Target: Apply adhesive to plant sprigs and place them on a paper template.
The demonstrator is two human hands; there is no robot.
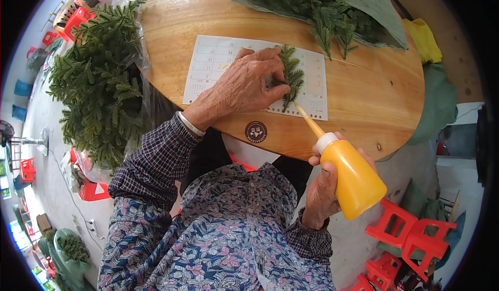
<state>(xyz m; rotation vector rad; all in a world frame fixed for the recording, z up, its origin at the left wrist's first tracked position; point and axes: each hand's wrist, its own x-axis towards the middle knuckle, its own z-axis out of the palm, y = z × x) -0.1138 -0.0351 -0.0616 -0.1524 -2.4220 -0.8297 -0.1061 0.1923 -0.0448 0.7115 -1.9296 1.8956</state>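
Note:
A small green artificial fir sprig lies on a printed calendar sheet near the table's front edge. My left hand rests over the sheet, its fingertips and thumb curled against the sprig's left side, holding it. In my right hand is a yellow squeeze bottle with a white collar and a long pointed nozzle. The bottle is tilted, base toward me, and its nozzle tip points at the lower end of the sprig. Whether the tip touches it, I cannot tell.
The round wooden table carries a green sack of fir sprigs at the far right. A large bundle of green sprigs in clear plastic stands at the left. Red stools sit on the floor at lower right.

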